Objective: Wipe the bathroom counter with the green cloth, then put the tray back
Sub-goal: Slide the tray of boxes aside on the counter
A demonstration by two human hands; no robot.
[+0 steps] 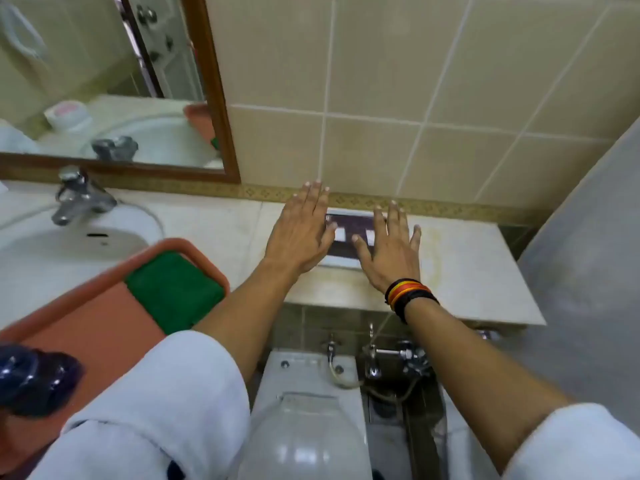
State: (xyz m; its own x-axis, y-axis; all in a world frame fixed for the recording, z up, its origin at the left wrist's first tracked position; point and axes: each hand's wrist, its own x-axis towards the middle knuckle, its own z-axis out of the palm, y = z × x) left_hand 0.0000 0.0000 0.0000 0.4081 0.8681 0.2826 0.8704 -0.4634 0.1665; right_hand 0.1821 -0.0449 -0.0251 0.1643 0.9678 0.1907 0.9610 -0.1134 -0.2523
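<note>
A folded green cloth (173,289) lies in the far corner of an orange tray (104,327) that rests on the counter's left part, near the sink. My left hand (301,230) and my right hand (389,247) are stretched flat, fingers spread, palms down over the pale marble counter (467,271). Between and partly under them lies a small dark tray with white items (349,233) close to the wall. Neither hand holds anything. A striped band circles my right wrist.
A white sink (69,244) with a chrome tap (78,197) is at the left, below a wood-framed mirror (221,98). A dark blue bottle (34,379) stands on the orange tray's near end. Under the counter sit a toilet cistern (308,393) and chrome valves (398,358).
</note>
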